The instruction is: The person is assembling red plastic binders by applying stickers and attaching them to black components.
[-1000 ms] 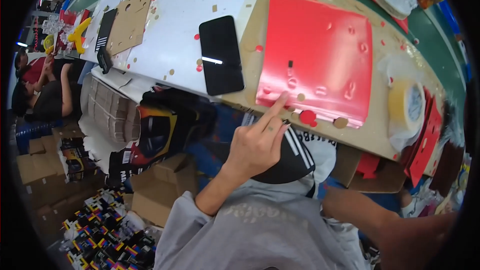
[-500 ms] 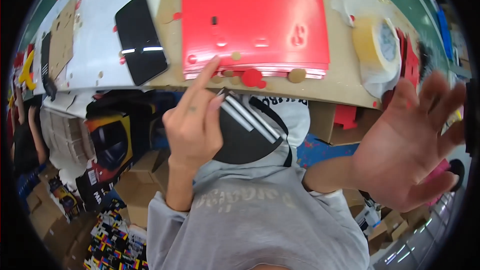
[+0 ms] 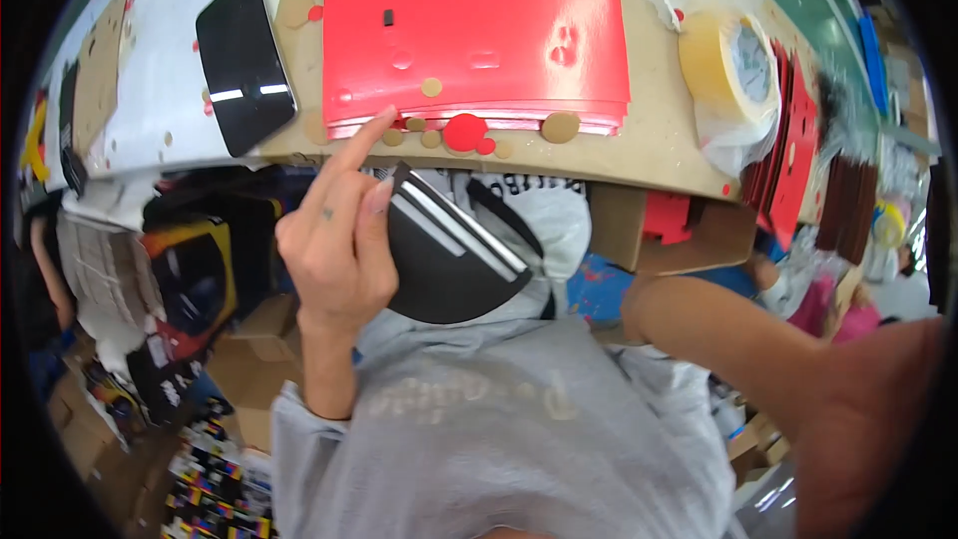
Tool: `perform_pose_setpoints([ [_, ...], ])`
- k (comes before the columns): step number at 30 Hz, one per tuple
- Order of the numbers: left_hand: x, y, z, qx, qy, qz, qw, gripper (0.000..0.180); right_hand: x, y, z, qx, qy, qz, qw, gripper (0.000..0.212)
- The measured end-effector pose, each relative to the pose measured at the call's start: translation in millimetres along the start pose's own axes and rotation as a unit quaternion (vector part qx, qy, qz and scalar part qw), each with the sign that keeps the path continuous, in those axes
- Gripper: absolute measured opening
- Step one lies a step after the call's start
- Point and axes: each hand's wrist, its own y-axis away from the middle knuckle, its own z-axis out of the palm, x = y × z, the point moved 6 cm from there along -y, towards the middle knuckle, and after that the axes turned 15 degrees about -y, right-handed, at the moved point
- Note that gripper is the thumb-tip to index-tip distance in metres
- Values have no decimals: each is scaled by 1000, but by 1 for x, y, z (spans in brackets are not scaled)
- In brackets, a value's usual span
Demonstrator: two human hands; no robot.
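Glossy red sheet stack [image 3: 474, 30]; punched holes.

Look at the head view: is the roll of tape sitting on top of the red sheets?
No. The roll of tape rests on the brown board, to the right of the red sheets.

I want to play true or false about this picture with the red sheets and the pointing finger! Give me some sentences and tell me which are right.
1. The left hand points one finger at the near edge of the red sheets. True.
2. The roll of tape is blue. False: it is yellowish and lies to the right of the red sheets.
3. A black phone lies to the left of the red sheets. True.
4. The left hand holds a pair of scissors. False: it holds nothing.
5. Small round cut-outs lie along the near edge of the red sheets. True.
6. The red sheets lie on the floor. False: they lie on the cardboard-covered table.
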Motion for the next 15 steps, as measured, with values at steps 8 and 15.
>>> perform_pose_setpoints([
  [8,12,-7,-1,10,53,71,996,3,-63,97,-109,-80,-93,-234,965,38],
  [15,9,32,-20,-21,-15,-31,999,20,5,110,-76,-89,-47,-336,937,43],
])
